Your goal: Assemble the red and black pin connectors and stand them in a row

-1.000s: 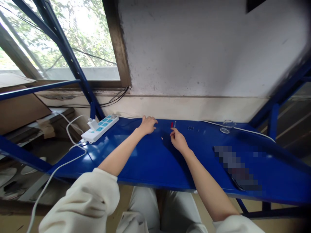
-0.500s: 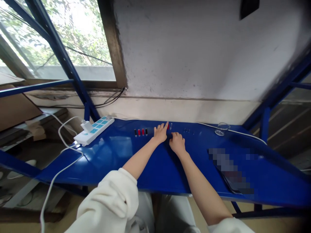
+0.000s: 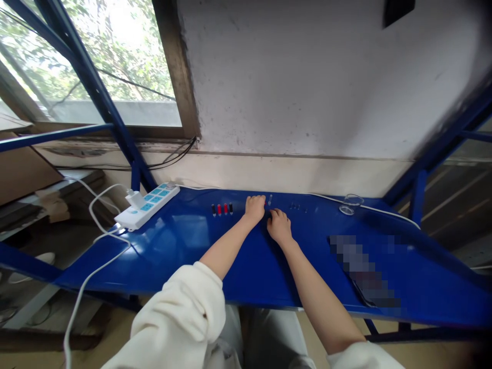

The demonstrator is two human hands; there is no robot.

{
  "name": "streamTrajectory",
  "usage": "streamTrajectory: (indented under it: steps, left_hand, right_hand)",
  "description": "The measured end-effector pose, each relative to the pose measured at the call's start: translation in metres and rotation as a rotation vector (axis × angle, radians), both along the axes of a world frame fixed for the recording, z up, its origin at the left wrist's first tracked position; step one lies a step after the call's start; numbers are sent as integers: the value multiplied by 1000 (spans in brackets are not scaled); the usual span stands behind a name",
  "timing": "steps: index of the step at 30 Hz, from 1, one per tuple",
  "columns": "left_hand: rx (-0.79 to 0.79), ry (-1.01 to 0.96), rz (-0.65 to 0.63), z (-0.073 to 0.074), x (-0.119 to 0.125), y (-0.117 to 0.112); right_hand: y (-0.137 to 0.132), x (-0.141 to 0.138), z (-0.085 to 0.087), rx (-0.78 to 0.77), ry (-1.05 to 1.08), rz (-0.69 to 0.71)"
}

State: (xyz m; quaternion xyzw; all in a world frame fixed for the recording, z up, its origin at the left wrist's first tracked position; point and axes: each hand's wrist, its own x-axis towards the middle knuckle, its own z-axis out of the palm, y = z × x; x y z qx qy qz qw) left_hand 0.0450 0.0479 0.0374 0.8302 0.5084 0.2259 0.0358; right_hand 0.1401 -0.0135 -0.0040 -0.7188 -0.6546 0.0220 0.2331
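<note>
My left hand (image 3: 254, 208) is closed over the blue tabletop, fingers bent round a small red cylinder (image 3: 265, 203) that is mostly hidden. Just beside its fingertips a small clear tube (image 3: 270, 199) lies on the table. Slightly nearer to me, my right hand (image 3: 279, 226) rests with curled fingers; what they hold, if anything, cannot be made out. Left of my left hand stand a black cylinder (image 3: 214, 209), a red one (image 3: 219, 209), another red one (image 3: 225, 208) and another black one (image 3: 231, 208) in a row, each with a pale lower end.
A white power strip (image 3: 148, 206) with a plug and cables lies at the left. Several tiny clear pieces (image 3: 295, 206) are to the right of my hands, with a clear round container (image 3: 346, 209) beyond. A pixelated dark flat object (image 3: 361, 271) lies near the right front edge.
My left index finger, stretched out before, has drawn in and bent with the others. Less of the red cylinder shows now. My right hand has barely moved.
</note>
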Motion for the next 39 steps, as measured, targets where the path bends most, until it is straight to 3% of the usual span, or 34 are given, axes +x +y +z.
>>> streamTrajectory:
  steps: [6, 14, 18, 23, 31, 39]
  left_hand:
    - [-49, -359, 6, -5, -32, -26]
    - [-94, -808, 8, -13, -67, -69]
    - [-162, -992, 83, -19, -73, -72]
    - [-244, -1148, 107, -29, -75, -65]
    - [-297, -1287, 27, -25, -73, -68]
    - [-331, -1300, 3, -26, -73, -68]
  right_hand:
    - [14, 0, -14, -42, 16, -18]
    - [36, -1, -10, -131, 45, -40]
    - [45, -1, -10, -132, 56, -37]
    - [41, -3, -6, -22, 112, -18]
    - [-5, -14, 25, 443, 605, 87]
    - [-15, -21, 21, 398, 1019, 250]
